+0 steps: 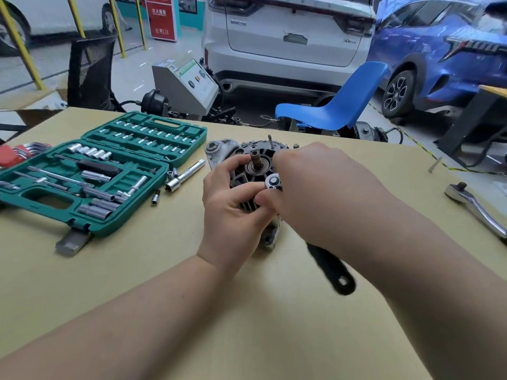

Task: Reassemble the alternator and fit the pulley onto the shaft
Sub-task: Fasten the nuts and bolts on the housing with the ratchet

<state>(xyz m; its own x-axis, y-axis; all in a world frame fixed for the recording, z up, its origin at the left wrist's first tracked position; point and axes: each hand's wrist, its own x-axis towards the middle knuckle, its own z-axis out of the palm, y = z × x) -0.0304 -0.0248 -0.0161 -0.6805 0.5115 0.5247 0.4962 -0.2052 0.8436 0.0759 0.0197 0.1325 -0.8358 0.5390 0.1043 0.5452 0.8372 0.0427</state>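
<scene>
Head view: the table carries everything, and the alternator sits near its middle, the landmark here. Left of the alternator lies the open socket case; far to its right, a loose chrome ratchet. The left hand curls around the alternator's near-left side, steadying it. The right hand covers the alternator's right side and grips a ratchet wrench, whose head sits on the housing just right of the shaft and whose black handle trails toward the camera.

The step looks like tightening a housing bolt (the bolt itself is hidden). Next, remaining bolts likely need the same, then the pulley, which I cannot find in view.

The alternator faces up, dark ribbed, bearing exposed, shaft bare and upright.
</scene>
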